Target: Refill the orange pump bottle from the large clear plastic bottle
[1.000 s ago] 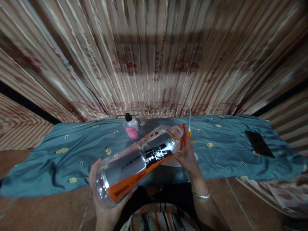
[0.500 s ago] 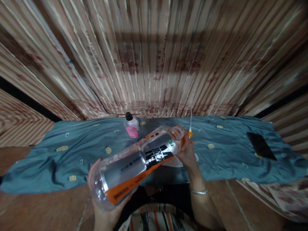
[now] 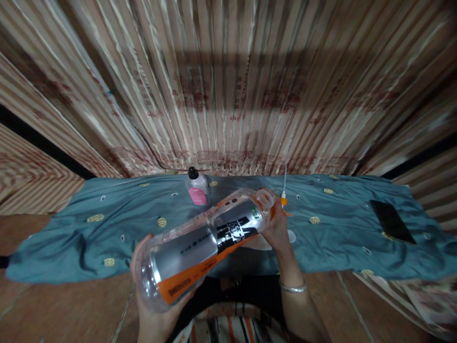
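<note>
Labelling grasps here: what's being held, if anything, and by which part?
A large clear bottle, tilted: the left hand holds its base end, the right hand its neck.

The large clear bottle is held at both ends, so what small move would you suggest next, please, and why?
Probably tip the large clear bottle upright: it slants between left hand and right hand, no cap shows on its neck, and the orange and white piece lies separately on the cloth.
</note>
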`<state>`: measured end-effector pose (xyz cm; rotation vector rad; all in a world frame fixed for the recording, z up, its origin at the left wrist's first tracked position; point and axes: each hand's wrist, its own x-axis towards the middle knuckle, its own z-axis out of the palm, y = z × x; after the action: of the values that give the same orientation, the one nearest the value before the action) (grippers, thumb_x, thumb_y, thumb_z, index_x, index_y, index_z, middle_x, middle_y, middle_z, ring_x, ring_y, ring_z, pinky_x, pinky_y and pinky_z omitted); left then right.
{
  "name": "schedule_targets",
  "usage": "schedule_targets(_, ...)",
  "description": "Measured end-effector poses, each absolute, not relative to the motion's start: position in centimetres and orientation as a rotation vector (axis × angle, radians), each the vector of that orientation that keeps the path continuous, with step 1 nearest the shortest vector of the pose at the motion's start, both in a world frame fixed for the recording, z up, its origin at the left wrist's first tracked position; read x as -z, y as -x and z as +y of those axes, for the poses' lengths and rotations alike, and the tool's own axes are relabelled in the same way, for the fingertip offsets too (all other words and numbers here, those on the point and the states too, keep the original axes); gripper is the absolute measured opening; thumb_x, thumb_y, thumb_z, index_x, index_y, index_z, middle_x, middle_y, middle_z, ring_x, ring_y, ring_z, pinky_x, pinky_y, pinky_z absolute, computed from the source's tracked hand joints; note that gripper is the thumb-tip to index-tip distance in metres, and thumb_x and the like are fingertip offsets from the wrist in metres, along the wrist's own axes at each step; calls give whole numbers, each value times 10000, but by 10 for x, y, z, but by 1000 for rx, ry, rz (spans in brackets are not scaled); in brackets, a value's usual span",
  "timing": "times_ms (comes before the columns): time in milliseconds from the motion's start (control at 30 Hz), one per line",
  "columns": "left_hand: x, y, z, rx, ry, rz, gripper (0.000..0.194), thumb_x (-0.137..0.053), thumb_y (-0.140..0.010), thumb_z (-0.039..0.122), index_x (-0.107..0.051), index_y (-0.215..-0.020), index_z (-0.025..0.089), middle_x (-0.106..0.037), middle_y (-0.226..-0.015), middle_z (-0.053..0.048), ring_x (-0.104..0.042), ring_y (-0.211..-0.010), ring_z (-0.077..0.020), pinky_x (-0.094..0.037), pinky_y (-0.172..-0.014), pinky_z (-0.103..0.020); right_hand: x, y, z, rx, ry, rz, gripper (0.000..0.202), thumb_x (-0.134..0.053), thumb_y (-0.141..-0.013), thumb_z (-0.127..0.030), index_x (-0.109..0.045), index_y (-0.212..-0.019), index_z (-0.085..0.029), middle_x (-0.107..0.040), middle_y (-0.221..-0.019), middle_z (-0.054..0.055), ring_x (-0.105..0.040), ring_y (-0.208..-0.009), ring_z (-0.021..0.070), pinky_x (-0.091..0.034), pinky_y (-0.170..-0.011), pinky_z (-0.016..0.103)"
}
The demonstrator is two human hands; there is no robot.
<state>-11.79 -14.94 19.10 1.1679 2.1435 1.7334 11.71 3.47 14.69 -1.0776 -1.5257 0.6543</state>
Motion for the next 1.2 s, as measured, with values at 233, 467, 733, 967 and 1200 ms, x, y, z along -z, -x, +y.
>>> schedule_targets(233,-205,98,-146,-1820,-1087,2122,1050,-1029,-538,650,-635,-1427,255,-650,-1499,-142,-693,-1333,-389,-556,-1225,-593,-147,-117,35,-683,1046,-1501,814,-934,-718,-482,-630,-1423,-214,-787,-1359,173,-752,-1336,410,-577,-1223,616)
schedule_targets(467,-206,98,-147,-1825,-1081,2111,995,-1025,-570,519,-613,-1447,291,-676,-1462,-108,-716,-1292,-345,-585,-1199,-523,-145,-119,34,-701,1038,-1494,807,-953,-717,-442,-632,-1426,-230,-799,-1349,153,-789,-1264,382,-630,-1166,591)
schedule_targets(733,-197,101,-148,-1846,-1097,2134,940,-1010,-554,491,-639,-1410,370,-677,-1433,-69,-625,-1408,-435,-553,-1208,-702,-140,-117,36,-681,1002,-1513,747,-916,-782,-463,-636,-1446,-264,-807,-1326,124,-814,-1189,371,-682,-1067,572)
schedule_targets(967,-193,99,-148,-1901,-1059,2102,949,-1005,-539,526,-656,-1414,405,-668,-1433,-47,-643,-1369,-433,-656,-1067,-661,-139,-115,37,-667,964,-1505,753,-923,-776,-447,-626,-1438,-247,-820,-1285,129,-833,-1119,363,-712,-994,565)
schedule_targets(1200,-203,89,-149,-1886,-974,2047,1002,-1031,-528,489,-635,-1436,338,-687,-1431,-73,-723,-1254,-381,-617,-1143,-636,-137,-117,38,-688,994,-1496,743,-911,-785,-491,-626,-1435,-272,-805,-1322,122,-815,-1196,383,-676,-1074,603)
